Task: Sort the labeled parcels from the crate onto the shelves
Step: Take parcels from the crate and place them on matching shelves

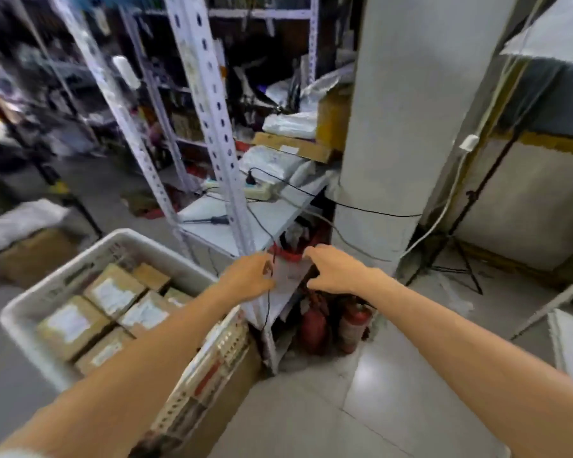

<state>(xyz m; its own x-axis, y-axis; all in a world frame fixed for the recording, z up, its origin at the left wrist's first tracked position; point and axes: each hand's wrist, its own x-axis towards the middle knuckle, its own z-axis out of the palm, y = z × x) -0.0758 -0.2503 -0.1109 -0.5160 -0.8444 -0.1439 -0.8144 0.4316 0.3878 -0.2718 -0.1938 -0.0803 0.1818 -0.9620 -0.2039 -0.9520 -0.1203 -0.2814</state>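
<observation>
On my far left the white slotted plastic crate [30,312] sits low beside the rack. The brown cardboard parcels with white labels [70,325] lie packed flat inside it, so I judge most of the sorting is not yet done. Moving right, the left hand [248,276] reaches out past the crate's far corner, fingers curled round the left edge of a small flat pale packet with a red strip along its top [291,271]. The packet hangs in the air between both hands, just off the front corner of the white metal shelf board [232,226], which lies up and left of it. The right hand [334,272] pinches the packet's right edge, fingers curled over the top. Each hand is equally near, one on each side; my feed is too blurred to read the label or call the packet's long axis. Below stand two red fire extinguishers [354,322], with the grey concrete pillar [394,127] to their right. I reckon the placing move goes forward and left onto that board
</observation>
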